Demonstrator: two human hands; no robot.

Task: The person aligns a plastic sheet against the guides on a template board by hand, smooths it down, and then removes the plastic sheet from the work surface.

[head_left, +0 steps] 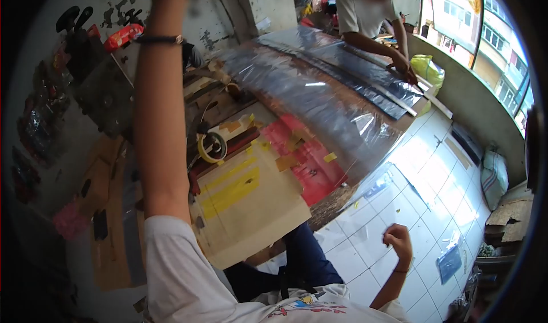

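My left arm reaches straight up across the left of the view, and its hand is cut off by the top edge. My right hand (398, 242) is at the lower right, above the tiled floor, with its fingers curled in; whether anything is inside them is hidden. In front of my body lies a beige board (251, 209) with yellow tape strips (231, 189). A roll of tape (212, 147) rests at the board's far edge. Beside the board, red sheeting (311, 169) is taped to the table.
A co-worker (365, 15) leans over the far end of a long table covered in clear plastic (302, 86), hands near a long strip (436, 103). A dark machine (105, 95) stands at the left. A yellow-green sack (428, 72) and a pale sack (494, 174) are at the right.
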